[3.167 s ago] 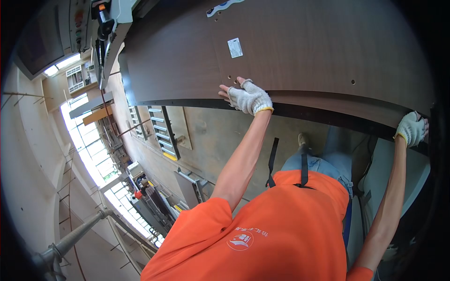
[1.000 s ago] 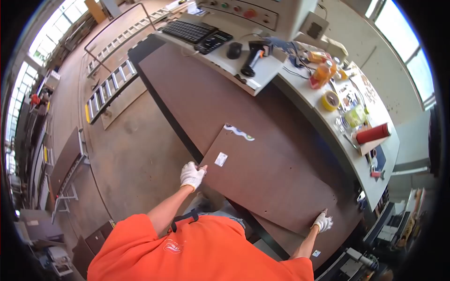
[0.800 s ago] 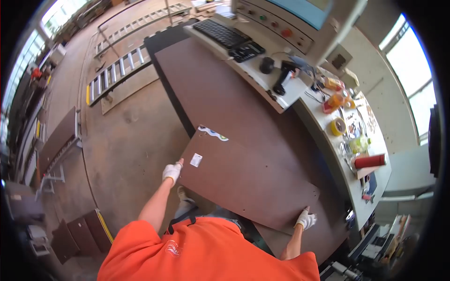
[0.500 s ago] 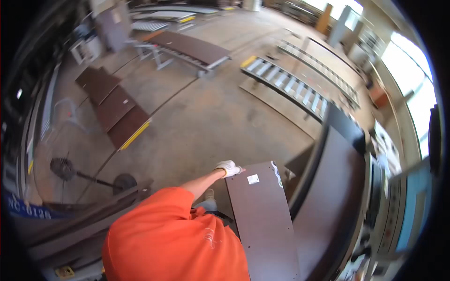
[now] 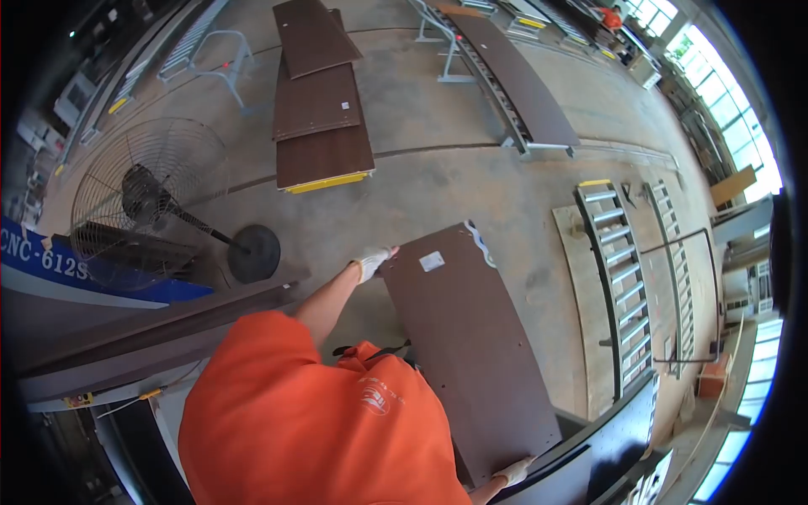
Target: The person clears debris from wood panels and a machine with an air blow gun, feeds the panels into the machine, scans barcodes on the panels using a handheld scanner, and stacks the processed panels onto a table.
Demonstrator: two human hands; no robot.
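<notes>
A long dark brown panel (image 5: 471,337) with a white label (image 5: 432,261), small drilled holes and a wavy sticker (image 5: 481,244) at its far corner is held in front of my body. My left hand (image 5: 372,264), in a white glove, grips the panel's far left corner. At the near right end, my right hand (image 5: 514,471), gloved too, holds the edge; its fingers are partly hidden. The dark machine table (image 5: 602,450) lies beside the panel's near right end.
A standing fan (image 5: 151,198) and a blue machine (image 5: 50,252) are at left. Ahead, brown boards (image 5: 318,101) lie stacked with a yellow edge near a trolley carrying a panel (image 5: 522,76). Roller conveyors (image 5: 623,286) stand at right. Another person (image 5: 612,17) is far off.
The view has swung left, away from the control desk towards the floor stacks and fan. The panel has come off the table with both hands on it, and my right hand shows again.
</notes>
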